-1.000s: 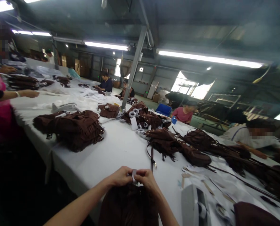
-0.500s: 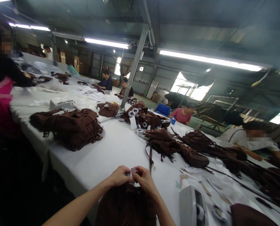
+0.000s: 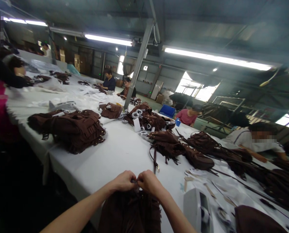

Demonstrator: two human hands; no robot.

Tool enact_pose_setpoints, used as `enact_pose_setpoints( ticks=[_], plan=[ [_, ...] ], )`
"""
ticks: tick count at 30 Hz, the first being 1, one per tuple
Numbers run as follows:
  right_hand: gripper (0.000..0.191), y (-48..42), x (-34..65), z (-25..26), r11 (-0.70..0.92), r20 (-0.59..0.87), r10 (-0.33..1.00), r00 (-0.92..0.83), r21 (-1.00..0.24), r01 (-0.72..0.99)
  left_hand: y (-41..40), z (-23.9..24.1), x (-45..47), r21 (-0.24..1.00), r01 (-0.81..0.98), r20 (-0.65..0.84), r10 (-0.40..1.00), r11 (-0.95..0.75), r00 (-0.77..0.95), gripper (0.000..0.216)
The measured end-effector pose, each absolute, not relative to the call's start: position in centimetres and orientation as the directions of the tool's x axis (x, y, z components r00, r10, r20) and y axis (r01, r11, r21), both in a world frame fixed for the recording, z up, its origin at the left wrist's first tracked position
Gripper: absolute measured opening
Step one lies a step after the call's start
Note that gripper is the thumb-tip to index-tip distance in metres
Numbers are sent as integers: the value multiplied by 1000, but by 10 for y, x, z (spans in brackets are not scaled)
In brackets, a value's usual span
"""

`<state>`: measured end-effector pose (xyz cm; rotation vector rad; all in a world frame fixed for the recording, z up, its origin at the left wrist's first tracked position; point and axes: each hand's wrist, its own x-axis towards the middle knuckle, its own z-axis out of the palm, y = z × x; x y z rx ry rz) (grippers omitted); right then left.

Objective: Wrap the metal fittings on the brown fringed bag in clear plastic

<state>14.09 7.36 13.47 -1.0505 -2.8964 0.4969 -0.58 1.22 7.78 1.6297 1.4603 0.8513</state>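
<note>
A dark brown bag [image 3: 130, 212] stands at the table's near edge, just below my hands. My left hand [image 3: 125, 180] is closed at the bag's top, thumb and fingers pinched together. Against it, my right hand [image 3: 149, 183] is closed too, knuckles turned up and fingertips meeting the left ones. A bit of something pale shows between the fingertips; the fingers cover most of it. To the right of the bag sits a light grey tape dispenser [image 3: 195, 207].
Brown fringed bags [image 3: 71, 129] are piled at the left. More bags [image 3: 168, 145], some with white-wrapped parts, lie across the white table [image 3: 120, 152]. A post [image 3: 138, 64] rises behind them. Co-workers [image 3: 253, 139] sit along the far side; another person stands at the left.
My right hand has rolled over, its back now more upward, and the pale piece seen in its fingers is mostly hidden. My left hand stays nearly in place. The view has shifted slightly.
</note>
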Motion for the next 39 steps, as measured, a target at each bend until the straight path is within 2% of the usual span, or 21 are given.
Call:
enact_pose_setpoints(
  ticks=[3, 6, 14, 18, 23, 28, 35, 37, 39],
  plan=[
    [21, 66, 141, 126, 746, -38, 639, -768, -213, 631, 12, 77, -7, 887, 458, 9, 995, -54, 101, 21],
    [27, 62, 143, 121, 771, -4, 620, -784, -183, 611, 13, 76, -8, 897, 441, 16, 998, -42, 62, 20],
    [26, 75, 148, 137, 847, 16, 469, -883, -291, 445, 15, 73, -8, 947, 322, -18, 999, 4, 38, 15],
    [27, 73, 150, 134, 866, 46, 427, -903, -306, 394, 19, 70, -10, 972, 233, -44, 999, 37, 25, 16],
    [35, 64, 152, 116, 884, 124, 437, -891, -242, 400, 23, 68, -15, 993, 76, -92, 996, 90, 21, 21],
    [39, 60, 152, 111, 934, 262, 352, -899, -164, 318, 18, 70, -22, 984, -98, -142, 988, 148, 59, 26],
    [42, 56, 154, 106, 953, 427, 287, -857, -215, 212, 14, 68, -24, 953, -251, -157, 985, 171, 74, 36],
    [43, 55, 156, 94, 944, 462, 314, -830, -247, 220, 14, 67, -25, 948, -275, -151, 987, 161, 58, 36],
    [43, 54, 159, 81, 909, 484, 405, -776, -310, 280, 14, 66, -27, 942, -302, -146, 989, 147, 25, 36]
  ],
)
